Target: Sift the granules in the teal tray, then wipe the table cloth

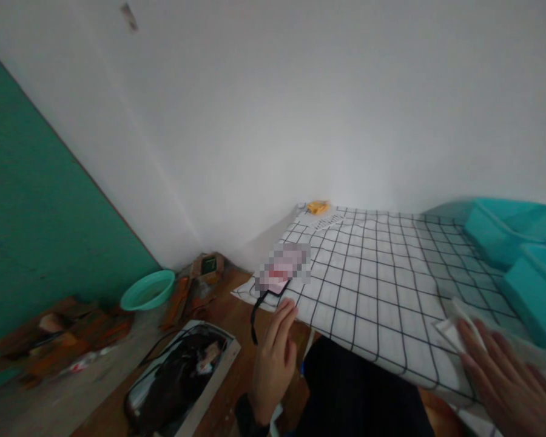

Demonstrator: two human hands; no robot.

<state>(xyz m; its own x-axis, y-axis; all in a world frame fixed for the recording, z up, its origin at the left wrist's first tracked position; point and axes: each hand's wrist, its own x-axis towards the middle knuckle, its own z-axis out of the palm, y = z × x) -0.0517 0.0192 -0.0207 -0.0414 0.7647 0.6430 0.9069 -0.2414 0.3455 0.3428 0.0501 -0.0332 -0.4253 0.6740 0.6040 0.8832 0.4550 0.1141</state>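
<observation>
My left hand is just off the front edge of a table, its fingers stretched out and nothing in them. A dark band circles its wrist. Just beyond its fingertips, a pink phone-like thing, partly pixelated, lies at the cloth's left corner with a black strap hanging off the edge. At the right, my right hand is slightly blurred, fingers stretched over a white, thin-edged piece that looks like part of a clear plastic bag. Its thumb is hard to make out.
A black-and-white checked cloth covers the table. Turquoise plastic baskets stand at the right, and a small yellow thing lies at the back. On the floor are a green basin, cardboard and a box holding a dark bag.
</observation>
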